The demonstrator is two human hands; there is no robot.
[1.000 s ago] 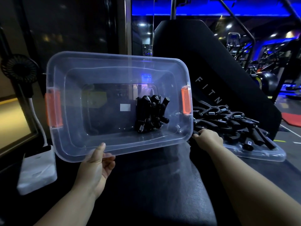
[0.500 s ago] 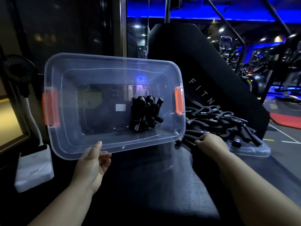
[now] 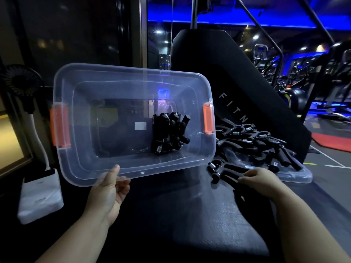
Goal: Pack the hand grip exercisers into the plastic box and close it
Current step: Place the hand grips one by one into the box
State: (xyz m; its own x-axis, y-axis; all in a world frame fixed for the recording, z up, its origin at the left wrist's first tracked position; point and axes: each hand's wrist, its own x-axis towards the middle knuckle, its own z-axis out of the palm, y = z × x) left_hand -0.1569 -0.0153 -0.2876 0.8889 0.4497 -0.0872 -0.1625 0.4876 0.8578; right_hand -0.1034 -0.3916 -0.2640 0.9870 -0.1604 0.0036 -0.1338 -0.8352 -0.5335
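The clear, round-cornered plastic box (image 3: 133, 120) with orange latches (image 3: 208, 118) is tipped up, its near rim pinched by the left hand (image 3: 108, 188). Black grips (image 3: 169, 135) cluster inside. At four o'clock, the right hand (image 3: 264, 180) clasps one exerciser (image 3: 222, 169) beside the pile (image 3: 254, 143) on the clear lid (image 3: 296, 176).

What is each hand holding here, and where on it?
Left hand holds the clear plastic box by its near rim. Right hand grips a hand grip exerciser by its handle.
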